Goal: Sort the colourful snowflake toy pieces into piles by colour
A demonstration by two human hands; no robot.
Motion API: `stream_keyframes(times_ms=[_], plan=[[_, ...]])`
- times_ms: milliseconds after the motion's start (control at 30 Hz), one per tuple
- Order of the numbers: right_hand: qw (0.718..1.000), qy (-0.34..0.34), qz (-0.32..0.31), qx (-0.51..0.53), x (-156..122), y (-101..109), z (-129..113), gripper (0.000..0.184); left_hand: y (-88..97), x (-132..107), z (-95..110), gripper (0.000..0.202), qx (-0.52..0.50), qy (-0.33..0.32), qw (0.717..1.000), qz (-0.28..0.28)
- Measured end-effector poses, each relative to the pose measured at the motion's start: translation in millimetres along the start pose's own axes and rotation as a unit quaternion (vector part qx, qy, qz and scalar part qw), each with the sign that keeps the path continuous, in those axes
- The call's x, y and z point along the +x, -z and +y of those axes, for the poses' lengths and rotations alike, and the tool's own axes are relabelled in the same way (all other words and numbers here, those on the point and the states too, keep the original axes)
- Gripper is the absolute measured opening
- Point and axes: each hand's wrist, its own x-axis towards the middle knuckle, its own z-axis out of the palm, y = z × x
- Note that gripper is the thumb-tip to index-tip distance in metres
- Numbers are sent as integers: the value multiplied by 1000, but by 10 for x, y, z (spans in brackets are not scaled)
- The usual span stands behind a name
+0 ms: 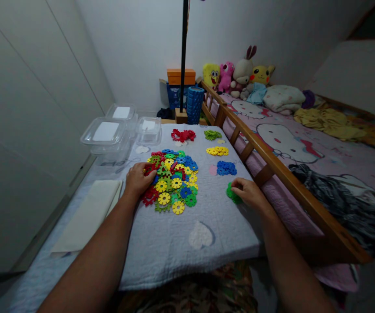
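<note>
A mixed heap of coloured plastic snowflake discs lies in the middle of a pale quilted cloth. My left hand rests on the heap's left edge, fingers curled over some pieces. My right hand is at the cloth's right side, fingers pinched on a small stack of dark green discs. Sorted piles lie beyond it: blue, yellow, light green and red.
Clear plastic lidded boxes stand at the back left, with a folded white sheet nearer. A wooden bed rail runs along the right, with bedding and plush toys behind. A black pole stands at the far end.
</note>
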Motion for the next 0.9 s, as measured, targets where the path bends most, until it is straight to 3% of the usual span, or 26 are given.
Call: stream_keyframes(times_ms=[167,300,467,667,767,900], plan=[[983,63,29,-169,17,-78,-61,6,9,-1,9,38,12,-8,1000,-3],[969,55,43,-239,70,-113,-122,9,0,-18,18,38,31,-14,999,-1],[974,96,-6,-203,196,-315,-431,13,-19,-46,25,38,40,-16,999,6],[966,180,-86,-164,265,-890,-901,12,-31,-55,25,41,35,-14,999,-3],[965,190,-76,-161,250,-1111,-985,21,-35,-54,22,42,33,-11,999,-7],[973,170,-63,-146,249,-1221,-977,23,-26,-61,32,42,33,-10,999,-10]])
